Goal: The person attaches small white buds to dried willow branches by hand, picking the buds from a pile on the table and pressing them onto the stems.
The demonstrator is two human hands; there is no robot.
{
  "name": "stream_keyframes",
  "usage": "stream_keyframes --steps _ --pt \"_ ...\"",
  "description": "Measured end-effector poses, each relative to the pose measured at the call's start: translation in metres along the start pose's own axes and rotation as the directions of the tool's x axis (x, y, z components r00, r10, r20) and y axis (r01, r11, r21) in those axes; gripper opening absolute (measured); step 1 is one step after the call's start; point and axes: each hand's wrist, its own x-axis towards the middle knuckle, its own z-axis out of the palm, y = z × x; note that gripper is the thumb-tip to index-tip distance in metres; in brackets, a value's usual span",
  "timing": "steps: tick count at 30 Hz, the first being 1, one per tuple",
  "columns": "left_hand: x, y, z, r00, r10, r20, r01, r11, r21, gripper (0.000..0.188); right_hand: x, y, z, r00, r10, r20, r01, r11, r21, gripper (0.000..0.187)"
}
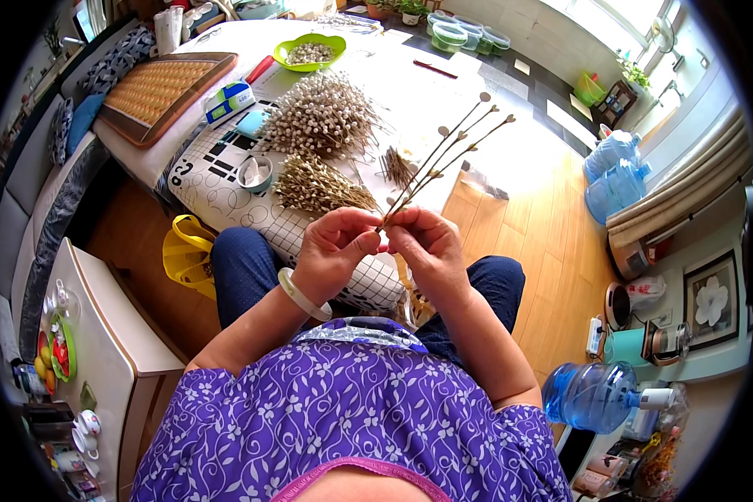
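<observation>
Between my two hands I hold a small bunch of thin brown stems with pale, bud-like tips; it leans up and to the right. My left hand pinches its lower end, thumb and fingers together. Right beside it, my right hand grips the same stems with closed fingertips. Just beyond the hands, a bundle of brownish budded stems lies on the covered table. Behind that sits a larger heap of white-tipped stems. A small bundle of brown sticks rests to the right of them.
A small white-and-blue tub and a tissue pack stand left of the bundles. A green bowl of pale pieces is at the back, a red pen to its right. A yellow bag hangs by my left knee.
</observation>
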Motion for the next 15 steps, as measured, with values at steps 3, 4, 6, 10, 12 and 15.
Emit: stream_keyframes --steps 3,4,6,10,12,15 --pt "-0.0008 -0.0003 0.0015 1.000 -0.025 -0.003 0.025 0.998 -0.053 0.019 0.0028 -0.0014 -0.0029 0.998 -0.052 0.021 0.054 0.987 -0.149 0.008" --pt "-0.0009 -0.0005 0.0023 0.999 -0.037 -0.013 0.036 0.996 -0.085 0.018 0.0038 -0.0029 -0.0041 0.999 -0.037 0.029 0.042 0.977 -0.208 0.007" --pt "-0.0009 -0.0016 0.0028 0.998 -0.050 -0.024 0.047 0.992 -0.118 0.017 0.0053 -0.0045 -0.0075 0.999 -0.020 0.037 0.029 0.963 -0.266 0.006" --pt "-0.0009 -0.0020 0.0028 0.998 -0.055 -0.006 0.054 0.994 -0.096 0.019 0.0063 -0.0064 -0.0097 0.999 -0.020 0.041 0.032 0.948 -0.316 0.006" --pt "-0.0006 -0.0003 0.0038 0.999 -0.055 -0.001 0.054 0.993 -0.107 0.020 0.0069 -0.0066 -0.0093 0.998 -0.028 0.052 0.044 0.941 -0.335 0.006" --pt "0.0005 0.0010 0.0042 0.998 -0.057 -0.001 0.056 0.990 -0.128 0.021 0.0102 -0.0072 -0.0103 0.998 -0.051 0.046 0.065 0.927 -0.371 0.005"
